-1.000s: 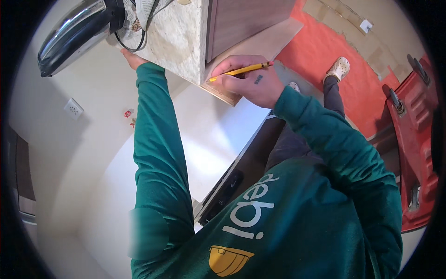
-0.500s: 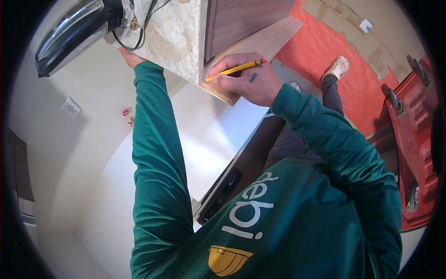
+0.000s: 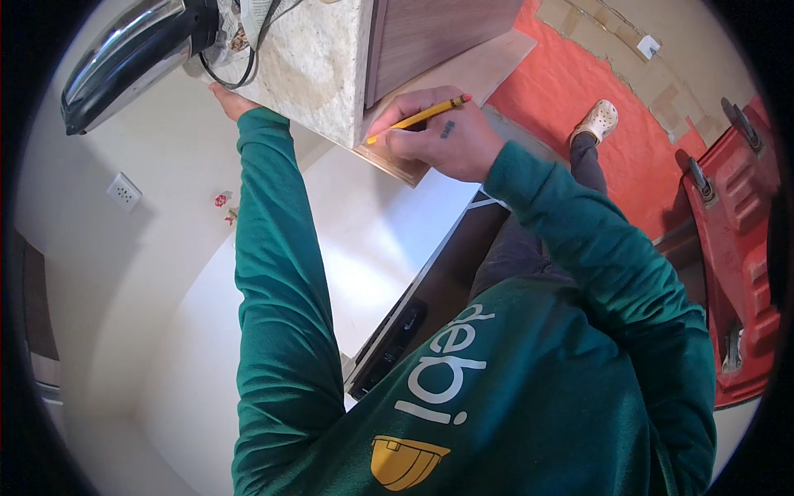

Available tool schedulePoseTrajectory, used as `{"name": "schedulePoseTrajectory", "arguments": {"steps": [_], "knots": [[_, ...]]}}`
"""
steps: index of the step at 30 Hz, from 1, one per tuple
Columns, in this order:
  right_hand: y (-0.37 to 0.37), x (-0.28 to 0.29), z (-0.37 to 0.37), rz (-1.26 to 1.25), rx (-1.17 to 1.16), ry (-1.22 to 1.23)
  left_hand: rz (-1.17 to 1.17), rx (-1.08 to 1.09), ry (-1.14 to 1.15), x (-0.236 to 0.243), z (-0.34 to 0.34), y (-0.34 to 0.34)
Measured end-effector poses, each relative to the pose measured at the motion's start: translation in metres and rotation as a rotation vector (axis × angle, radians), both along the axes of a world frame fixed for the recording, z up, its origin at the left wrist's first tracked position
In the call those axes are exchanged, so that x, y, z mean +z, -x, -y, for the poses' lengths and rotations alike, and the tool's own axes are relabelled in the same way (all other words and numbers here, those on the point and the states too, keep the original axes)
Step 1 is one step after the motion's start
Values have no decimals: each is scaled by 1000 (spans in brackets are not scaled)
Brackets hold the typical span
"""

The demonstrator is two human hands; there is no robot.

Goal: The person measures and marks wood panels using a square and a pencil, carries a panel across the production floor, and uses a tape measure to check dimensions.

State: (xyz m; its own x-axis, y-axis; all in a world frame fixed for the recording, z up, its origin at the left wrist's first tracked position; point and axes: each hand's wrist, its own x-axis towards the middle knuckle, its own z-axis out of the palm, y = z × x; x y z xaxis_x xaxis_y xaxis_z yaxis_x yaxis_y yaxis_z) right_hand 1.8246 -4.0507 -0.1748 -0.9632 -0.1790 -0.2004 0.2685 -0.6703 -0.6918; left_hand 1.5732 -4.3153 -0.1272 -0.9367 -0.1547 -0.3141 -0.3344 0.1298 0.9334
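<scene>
My right hand (image 3: 447,136) is closed round a yellow pencil (image 3: 430,111), its lower end down at the corner of a pale stone-patterned countertop (image 3: 310,70). Just under that corner a light wooden board (image 3: 492,70) sticks out, and the pencil end is at the board's upper face. On the far side, my left hand (image 3: 234,102) reaches to the countertop's left edge. Its fingers are mostly hidden behind or beneath the edge, so what they touch cannot be seen.
A shiny black-and-silver appliance (image 3: 132,66) overhangs at upper left, with a black cable (image 3: 240,83) beside it. A brown cabinet panel (image 3: 447,45) rises beside the countertop. An outlet (image 3: 124,192) and red valve handle (image 3: 221,200) are on the wall. A red toolbox-like case (image 3: 740,248) stands right.
Almost nothing differs. The pencil's upper end has tipped slightly up and left in my right hand, while my left hand stays at the countertop's edge.
</scene>
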Motion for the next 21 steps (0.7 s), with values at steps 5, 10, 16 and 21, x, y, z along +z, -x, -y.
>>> {"name": "schedulePoseTrajectory", "arguments": {"steps": [5,10,16,21], "knots": [[2,0,1,14,-7,-31,9,-18,21,-2,-4,1],[1,3,-3,34,29,-19,-18,-35,18,-6,4,6],[1,5,-5,2,28,-23,-22,-24,42,-7,11,9],[0,2,2,-4,-52,4,7,-13,18,-2,-7,-1]]}}
